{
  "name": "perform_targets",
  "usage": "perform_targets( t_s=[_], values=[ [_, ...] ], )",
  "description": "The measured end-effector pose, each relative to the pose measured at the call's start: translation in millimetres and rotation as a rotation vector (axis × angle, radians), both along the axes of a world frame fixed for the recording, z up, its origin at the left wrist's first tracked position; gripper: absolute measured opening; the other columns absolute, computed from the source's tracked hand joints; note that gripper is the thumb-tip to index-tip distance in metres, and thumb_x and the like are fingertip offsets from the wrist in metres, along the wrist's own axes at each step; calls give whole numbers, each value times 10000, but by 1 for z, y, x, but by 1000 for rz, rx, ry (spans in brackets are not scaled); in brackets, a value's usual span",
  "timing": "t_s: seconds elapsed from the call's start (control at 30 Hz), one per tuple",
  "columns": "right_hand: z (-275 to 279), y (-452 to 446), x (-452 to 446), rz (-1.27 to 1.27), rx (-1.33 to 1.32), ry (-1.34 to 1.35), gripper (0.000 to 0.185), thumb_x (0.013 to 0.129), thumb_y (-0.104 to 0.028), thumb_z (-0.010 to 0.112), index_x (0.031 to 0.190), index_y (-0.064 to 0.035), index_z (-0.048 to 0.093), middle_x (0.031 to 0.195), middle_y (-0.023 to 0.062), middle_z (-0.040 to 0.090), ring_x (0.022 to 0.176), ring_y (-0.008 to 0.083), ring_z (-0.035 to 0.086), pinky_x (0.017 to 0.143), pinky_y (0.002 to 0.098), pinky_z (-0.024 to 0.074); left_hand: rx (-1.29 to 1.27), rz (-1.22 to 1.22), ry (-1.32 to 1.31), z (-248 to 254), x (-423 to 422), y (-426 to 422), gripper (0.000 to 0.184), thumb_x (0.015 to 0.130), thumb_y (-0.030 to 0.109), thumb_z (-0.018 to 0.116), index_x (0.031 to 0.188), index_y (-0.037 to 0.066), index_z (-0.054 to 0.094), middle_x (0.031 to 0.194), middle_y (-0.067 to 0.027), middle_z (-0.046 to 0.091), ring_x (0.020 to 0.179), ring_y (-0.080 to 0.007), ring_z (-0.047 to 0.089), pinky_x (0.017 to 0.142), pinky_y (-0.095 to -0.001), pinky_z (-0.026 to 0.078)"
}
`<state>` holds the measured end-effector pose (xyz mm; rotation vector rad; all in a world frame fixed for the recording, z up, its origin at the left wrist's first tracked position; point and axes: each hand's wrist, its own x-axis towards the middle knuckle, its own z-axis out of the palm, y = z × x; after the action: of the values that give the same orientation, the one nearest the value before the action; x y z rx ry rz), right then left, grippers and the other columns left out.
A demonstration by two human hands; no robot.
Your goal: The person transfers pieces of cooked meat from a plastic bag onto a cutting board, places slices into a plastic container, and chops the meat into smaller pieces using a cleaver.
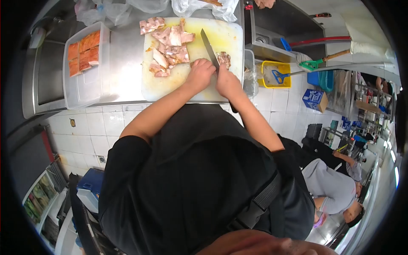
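A white cutting board (202,91) lies on the steel counter. On its left half are several pieces of pinkish meat (176,55). My right hand (228,80) is closed round a long dark knife (208,44), whose blade points up and to the left. A small pile of cut meat (224,59) sits just right of the blade. Left of the knife, my left hand (201,73) rests on the board with its fingers curled down. Whatever may be under those fingers is hidden.
Left of the board, a clear plastic tub (83,91) holds orange-red blocks. Plastic bags (106,12) lie along the counter's far edge. A sink (265,34) and a yellow bin (272,68) are to the right. Other people (329,182) are at the lower right.
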<state>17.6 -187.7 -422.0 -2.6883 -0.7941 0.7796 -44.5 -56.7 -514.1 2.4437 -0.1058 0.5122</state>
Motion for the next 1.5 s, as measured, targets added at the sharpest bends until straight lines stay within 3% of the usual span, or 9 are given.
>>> perform_targets(
  t_s=[0.13, 0.27, 0.47, 0.73, 0.8, 0.93, 1.0, 1.23, 1.5],
  values=[
    [36, -7, 0, 11, -91, 78, 307, 885, -74, 486, 1167, 39, 446, 1027, 351, 649, 967, 486, 653, 841, 549, 504, -38, 10, -43, -2, 0, 0, 102, 749, 43, 604, 833, 71, 654, 888, -94, 608, 994, -295, 569, 923, -419, 423],
    [-11, -10, -13, -32, 76, 0, 292, 891, -74, 466, 1158, 43, 448, 1005, 367, 647, 984, 498, 643, 861, 561, 492, -40, 19, -82, -3, -1, -1, 74, 763, 35, 607, 818, 65, 646, 871, -97, 607, 981, -299, 576, 905, -419, 430],
    [24, -5, 7, -25, -10, 71, 290, 885, -85, 473, 1145, 44, 459, 965, 368, 651, 945, 520, 640, 855, 592, 477, -29, 19, -55, -1, 1, 2, 64, 769, 41, 618, 823, 58, 647, 871, -103, 611, 970, -300, 583, 896, -421, 436],
    [-6, -7, 12, -55, 105, 12, 361, 908, -125, 493, 1219, 51, 443, 947, 374, 653, 924, 532, 637, 855, 598, 477, -127, 32, 62, 12, -6, 12, 95, 830, 66, 614, 913, 50, 658, 932, -106, 618, 1019, -311, 579, 928, -420, 423],
    [4, -13, 15, -83, 153, 5, 441, 924, -153, 505, 1303, 57, 422, 935, 373, 654, 907, 528, 640, 849, 600, 478, -1, 132, 126, 21, -3, 18, 280, 769, 20, 652, 1047, 57, 657, 1019, -126, 620, 1052, -329, 581, 955, -442, 414],
    [-3, -17, 6, -116, 179, 52, 474, 925, -144, 498, 1343, 59, 403, 935, 374, 654, 911, 524, 646, 857, 592, 482, 54, 106, 278, 35, 0, 23, 347, 753, 14, 652, 1096, 61, 652, 1082, -128, 612, 1078, -331, 575, 979, -454, 396],
    [-12, -14, -3, -106, 217, 59, 325, 932, -138, 527, 1189, 42, 442, 930, 364, 651, 904, 536, 630, 845, 610, 472, 91, 114, 318, 39, 0, 23, 341, 753, 32, 676, 1092, 66, 664, 1049, -125, 622, 1067, -330, 581, 983, -454, 391],
    [11, -21, 9, -126, 101, 0, 325, 940, -143, 504, 1199, 39, 428, 937, 360, 654, 915, 537, 630, 840, 608, 473, 74, 99, 293, 26, -1, 15, 235, 773, 50, 694, 1008, 67, 694, 963, -116, 632, 1033, -333, 592, 981, -454, 395],
    [17, -15, -5, 56, 11, 20, 248, 941, -124, 446, 1127, 40, 462, 983, 335, 672, 938, 493, 667, 843, 562, 510, 88, 55, 256, 26, 6, 10, 208, 801, 24, 569, 942, 82, 711, 917, -120, 620, 1005, -320, 592, 971, -421, 421]
  ],
)
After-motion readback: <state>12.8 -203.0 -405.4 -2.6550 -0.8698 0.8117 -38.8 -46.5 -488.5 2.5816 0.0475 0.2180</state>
